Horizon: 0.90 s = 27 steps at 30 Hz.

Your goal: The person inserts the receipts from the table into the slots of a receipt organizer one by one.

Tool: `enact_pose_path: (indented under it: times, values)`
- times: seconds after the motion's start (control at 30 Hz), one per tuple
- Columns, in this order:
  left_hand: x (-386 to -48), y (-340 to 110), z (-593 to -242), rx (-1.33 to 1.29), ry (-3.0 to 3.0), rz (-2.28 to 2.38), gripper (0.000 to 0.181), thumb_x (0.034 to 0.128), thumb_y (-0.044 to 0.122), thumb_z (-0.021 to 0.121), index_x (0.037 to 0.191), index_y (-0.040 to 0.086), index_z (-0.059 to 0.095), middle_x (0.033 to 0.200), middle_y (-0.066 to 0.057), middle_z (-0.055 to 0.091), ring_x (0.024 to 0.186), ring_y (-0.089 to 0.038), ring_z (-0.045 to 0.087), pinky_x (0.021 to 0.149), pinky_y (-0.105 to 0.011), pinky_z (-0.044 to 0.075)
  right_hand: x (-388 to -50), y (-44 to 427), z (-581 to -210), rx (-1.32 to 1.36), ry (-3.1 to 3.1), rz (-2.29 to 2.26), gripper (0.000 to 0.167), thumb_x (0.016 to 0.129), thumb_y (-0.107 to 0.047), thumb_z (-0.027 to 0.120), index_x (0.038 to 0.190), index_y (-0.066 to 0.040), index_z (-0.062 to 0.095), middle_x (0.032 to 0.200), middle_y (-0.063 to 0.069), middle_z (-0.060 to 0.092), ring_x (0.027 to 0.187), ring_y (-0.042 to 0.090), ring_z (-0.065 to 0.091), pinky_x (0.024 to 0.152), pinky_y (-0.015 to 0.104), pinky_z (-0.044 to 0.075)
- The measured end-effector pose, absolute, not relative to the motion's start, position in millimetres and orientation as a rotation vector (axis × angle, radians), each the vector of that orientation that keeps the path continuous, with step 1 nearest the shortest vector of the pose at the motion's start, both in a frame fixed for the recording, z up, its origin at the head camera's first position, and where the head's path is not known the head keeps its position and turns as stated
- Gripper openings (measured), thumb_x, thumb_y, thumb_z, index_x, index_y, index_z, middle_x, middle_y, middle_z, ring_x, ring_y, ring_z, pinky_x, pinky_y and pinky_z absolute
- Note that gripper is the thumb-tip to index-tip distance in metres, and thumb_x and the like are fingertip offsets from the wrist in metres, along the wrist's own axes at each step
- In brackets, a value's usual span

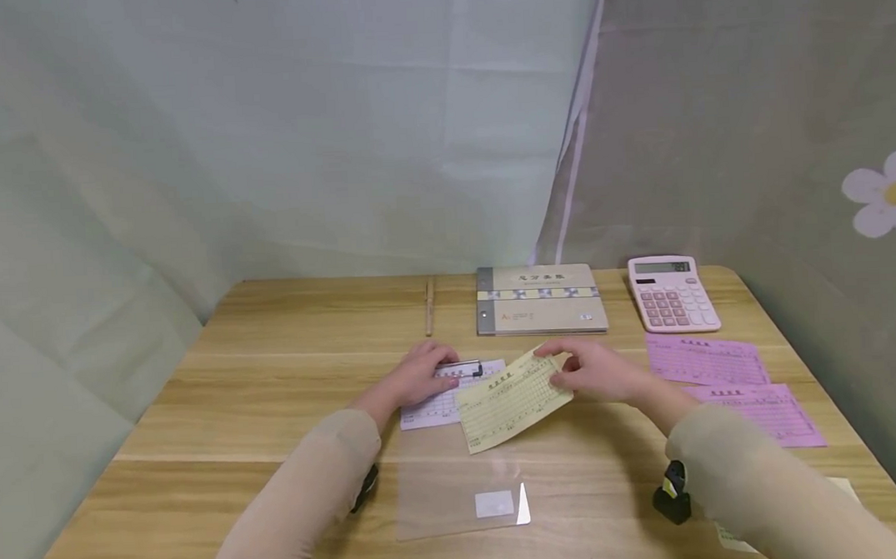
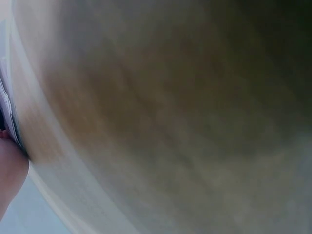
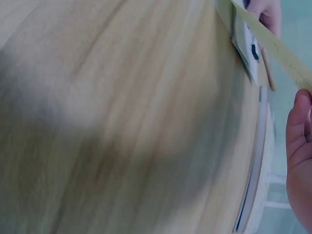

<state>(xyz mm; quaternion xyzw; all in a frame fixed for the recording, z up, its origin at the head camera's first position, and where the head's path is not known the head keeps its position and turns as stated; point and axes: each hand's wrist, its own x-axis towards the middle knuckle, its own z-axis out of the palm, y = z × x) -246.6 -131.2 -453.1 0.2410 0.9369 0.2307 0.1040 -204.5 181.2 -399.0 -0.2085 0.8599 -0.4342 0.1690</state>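
Observation:
In the head view a transparent clipboard (image 1: 435, 488) lies on the wooden table with a white printed form (image 1: 427, 412) under its metal clip (image 1: 469, 370). My left hand (image 1: 420, 374) grips the clip end, fingers over the top edge and thumb on the near side. Between thumb and fingers my right hand (image 1: 590, 372) pinches a yellow printed form (image 1: 515, 402) by its right end. That form is tilted, and its left part overlaps the white form. The right wrist view shows the yellow form (image 3: 278, 46) edge-on, raised off the table. Only a bit of the left hand (image 2: 12, 170) shows in the left wrist view.
Behind the clipboard lie a pen-like brown stick (image 1: 430, 307) and an account book (image 1: 542, 300). A pink calculator (image 1: 672, 295) stands back right. Two purple forms (image 1: 710, 360) lie right of my right hand; another pale form (image 1: 843, 487) is partly hidden under the right sleeve.

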Motion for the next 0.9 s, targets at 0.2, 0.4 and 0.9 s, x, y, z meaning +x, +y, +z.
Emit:
enact_pose_path:
  times: [0.2, 0.4, 0.9]
  values:
    - [-247, -131, -453, 0.707, 2.759, 0.685, 0.036, 0.0878, 0.035, 0.064, 0.118, 0.019, 0.056, 0.128, -0.007, 0.046, 0.122, -0.027, 0.039, 0.103, -0.046, 0.030, -203, 171, -408, -0.651, 2.440, -1.206, 0.041, 0.084, -0.010, 0.066, 0.124, -0.008, 0.056, 0.080, 0.005, 0.064, 0.062, 0.014, 0.054, 0.054, 0.029, 0.047]
    - [-247, -131, -453, 0.697, 2.755, 0.687, 0.035, 0.0883, 0.035, 0.063, 0.118, 0.019, 0.056, 0.128, -0.007, 0.046, 0.122, -0.027, 0.038, 0.103, -0.045, 0.030, -201, 160, -412, -0.665, 2.416, -1.205, 0.041, 0.084, -0.008, 0.066, 0.123, -0.006, 0.056, 0.074, 0.003, 0.063, 0.062, 0.015, 0.056, 0.055, 0.029, 0.047]
    - [-249, -132, -456, 0.717, 2.750, 0.750, 0.029, 0.0865, 0.033, 0.066, 0.111, 0.019, 0.058, 0.126, -0.005, 0.048, 0.119, -0.026, 0.040, 0.101, -0.045, 0.031, -205, 134, -433, -0.701, 2.525, -1.067, 0.032, 0.086, -0.010, 0.064, 0.117, -0.006, 0.059, 0.088, -0.001, 0.057, 0.080, 0.014, 0.053, 0.073, 0.030, 0.045]
